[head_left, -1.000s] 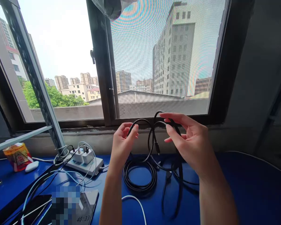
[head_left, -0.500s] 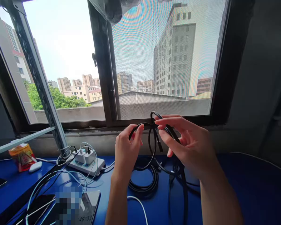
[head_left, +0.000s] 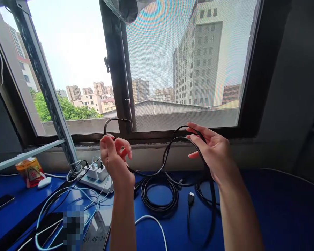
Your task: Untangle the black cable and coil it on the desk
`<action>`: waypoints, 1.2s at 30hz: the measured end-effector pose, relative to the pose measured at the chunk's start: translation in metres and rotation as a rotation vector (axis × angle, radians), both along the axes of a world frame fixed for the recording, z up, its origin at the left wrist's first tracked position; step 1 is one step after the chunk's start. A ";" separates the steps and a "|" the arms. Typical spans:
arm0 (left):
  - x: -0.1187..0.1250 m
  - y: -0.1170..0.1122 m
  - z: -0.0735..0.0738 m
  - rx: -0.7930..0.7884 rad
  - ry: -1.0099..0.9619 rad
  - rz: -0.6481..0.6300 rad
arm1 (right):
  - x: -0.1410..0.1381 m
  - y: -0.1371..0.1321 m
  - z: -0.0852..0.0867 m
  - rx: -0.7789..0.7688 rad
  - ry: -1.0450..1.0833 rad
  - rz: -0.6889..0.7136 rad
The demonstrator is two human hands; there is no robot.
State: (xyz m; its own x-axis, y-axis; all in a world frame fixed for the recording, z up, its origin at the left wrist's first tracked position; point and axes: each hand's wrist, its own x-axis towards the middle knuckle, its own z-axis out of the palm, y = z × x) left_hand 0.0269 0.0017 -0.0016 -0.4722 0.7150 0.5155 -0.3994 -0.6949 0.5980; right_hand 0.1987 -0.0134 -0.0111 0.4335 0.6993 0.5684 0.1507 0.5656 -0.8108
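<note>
My left hand [head_left: 115, 157] is closed on a thin black cable, whose short free end curls up over the fingers toward the window. From that hand the black cable [head_left: 146, 173] sags, then rises in loose loops to my right hand [head_left: 210, 146]. The right hand keeps the loops between thumb and fingers, and a thicker bundle of black strands hangs below it to the desk. Part of the grip of each hand is hidden. Under the hands lies a coiled black cable [head_left: 143, 198], with a black plug with a metal tip [head_left: 190, 198] to its right.
A white power strip [head_left: 85, 181] with chargers stands on the blue desk [head_left: 272, 209] at left, among tangled pale cables [head_left: 39, 216]. Near it are a phone showing a timer [head_left: 96, 232], an orange packet [head_left: 30, 172] and a metal shelf post [head_left: 45, 80]. The window is behind.
My left hand has moved left, away from the right hand, drawing the cable out into wider loops. The cable's free end now sticks up by the left hand. The right hand has shifted slightly right.
</note>
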 end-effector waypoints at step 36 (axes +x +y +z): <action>-0.011 -0.007 0.003 -0.371 0.185 -0.668 | -0.008 -0.004 0.000 0.130 -0.060 -0.084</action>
State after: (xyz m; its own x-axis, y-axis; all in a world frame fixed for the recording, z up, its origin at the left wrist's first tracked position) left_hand 0.0156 -0.0054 0.0018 0.1890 0.9580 0.2157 -0.5335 -0.0842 0.8416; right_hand 0.1906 -0.0174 -0.0114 0.4500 0.5813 0.6780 0.2474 0.6483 -0.7201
